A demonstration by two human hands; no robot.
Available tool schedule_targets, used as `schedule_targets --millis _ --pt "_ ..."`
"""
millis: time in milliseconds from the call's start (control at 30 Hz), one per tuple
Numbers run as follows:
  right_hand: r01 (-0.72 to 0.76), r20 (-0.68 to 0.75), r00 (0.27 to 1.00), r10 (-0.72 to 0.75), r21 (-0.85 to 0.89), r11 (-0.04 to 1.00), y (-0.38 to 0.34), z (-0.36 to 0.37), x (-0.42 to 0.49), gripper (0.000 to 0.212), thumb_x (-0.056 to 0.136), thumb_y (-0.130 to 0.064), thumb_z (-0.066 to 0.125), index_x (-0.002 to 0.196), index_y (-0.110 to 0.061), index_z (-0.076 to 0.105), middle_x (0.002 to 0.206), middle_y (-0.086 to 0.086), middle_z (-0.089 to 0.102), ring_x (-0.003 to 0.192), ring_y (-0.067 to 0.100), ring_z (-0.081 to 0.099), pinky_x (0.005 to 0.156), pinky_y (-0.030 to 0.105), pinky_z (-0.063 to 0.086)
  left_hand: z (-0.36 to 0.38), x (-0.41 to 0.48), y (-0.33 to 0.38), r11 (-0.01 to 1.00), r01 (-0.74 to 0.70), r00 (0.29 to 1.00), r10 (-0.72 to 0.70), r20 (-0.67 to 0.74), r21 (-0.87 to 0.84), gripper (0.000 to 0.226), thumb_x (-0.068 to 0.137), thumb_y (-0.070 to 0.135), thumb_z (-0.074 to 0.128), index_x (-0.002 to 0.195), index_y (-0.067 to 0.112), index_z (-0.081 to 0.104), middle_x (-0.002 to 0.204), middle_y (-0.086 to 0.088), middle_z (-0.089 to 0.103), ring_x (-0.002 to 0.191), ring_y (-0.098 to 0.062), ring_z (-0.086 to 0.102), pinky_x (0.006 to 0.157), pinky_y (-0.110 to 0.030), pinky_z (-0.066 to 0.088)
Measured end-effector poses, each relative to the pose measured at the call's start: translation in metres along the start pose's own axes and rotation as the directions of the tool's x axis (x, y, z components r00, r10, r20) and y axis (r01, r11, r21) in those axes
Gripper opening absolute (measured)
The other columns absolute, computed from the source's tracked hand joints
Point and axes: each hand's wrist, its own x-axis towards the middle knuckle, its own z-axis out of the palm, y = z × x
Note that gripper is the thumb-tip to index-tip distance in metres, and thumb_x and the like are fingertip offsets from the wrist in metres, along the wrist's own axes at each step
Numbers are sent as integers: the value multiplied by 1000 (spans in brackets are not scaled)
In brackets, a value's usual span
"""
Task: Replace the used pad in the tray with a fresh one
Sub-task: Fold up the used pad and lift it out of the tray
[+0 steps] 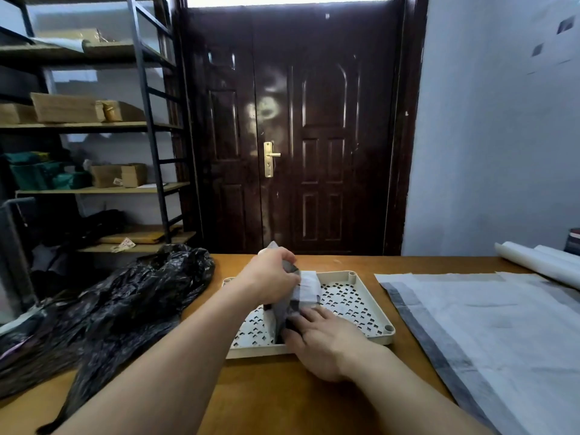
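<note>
We note a black bag (119, 296) left of the left hand (270, 277). Both it and the right hand (317, 343) grip the folded used pad (298, 296) above the tray (370, 309). Removal under way; next, bagging it. Fresh pad (489, 334) lies rightward on the surface (266, 397).

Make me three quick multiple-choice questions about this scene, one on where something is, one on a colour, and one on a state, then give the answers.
1. Where does the black plastic bag lie?
A. left of the tray
B. inside the tray
C. on the shelf

2. What colour is the door handle?
A. black
B. gold
C. red

3. How is the used pad right now?
A. spread flat in the tray
B. inside the bag
C. folded up, held by both hands

Answers:
1 A, it rests on the table left of the tray.
2 B, it shines gold on the dark door.
3 C, the left hand and right hand grip it over the tray.
</note>
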Motion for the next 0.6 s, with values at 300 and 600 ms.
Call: schedule_targets --millis 300,600 --pt "-104 -77 992 104 7 995 12 -22 -12 38 99 -38 47 125 -17 67 122 7 66 109 26 62 98 44 54 17 -2 -59 995 -91 964 96 -250 31 26 104 22 51 126 24 64 125 4 64 105 -14 63 96 -39 55" --pt "114 -75 989 -128 -166 980 46 -47 -10 66 94 -15 65 153 -33 40 156 -5 45 140 24 44 114 44 42 32 0 -57 841 -328 938 236 252 431 38 103 26 44 136 30 61 148 10 53 132 -14 50 111 -34 40"
